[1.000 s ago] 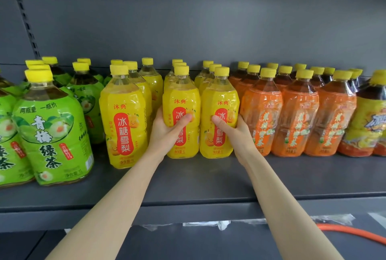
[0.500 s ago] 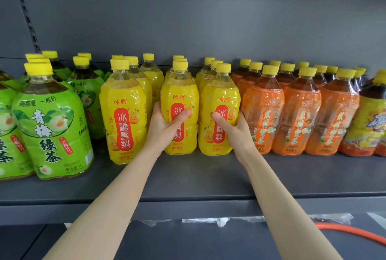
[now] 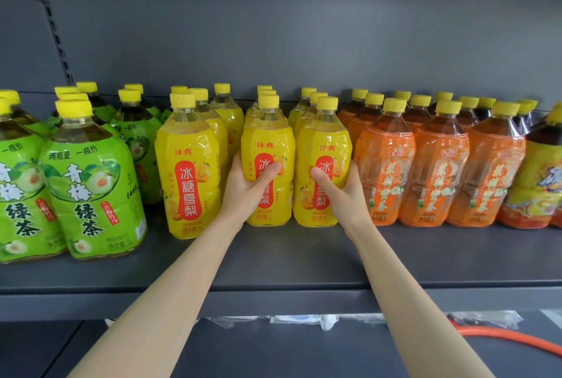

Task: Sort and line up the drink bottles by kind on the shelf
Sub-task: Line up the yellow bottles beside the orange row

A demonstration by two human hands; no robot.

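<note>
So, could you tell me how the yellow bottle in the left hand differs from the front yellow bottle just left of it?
The left hand grips the held bottle; the free bottle is untouched. The free bottle stands nearer the shelf edge than the held bottle. Both stand upright with yellow caps and matching labels.

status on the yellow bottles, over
Left hand grips middle yellow bottle, right hand grips right yellow bottle. Both upright on shelf, set back of left yellow bottle. Orange bottles close on the right.
</note>
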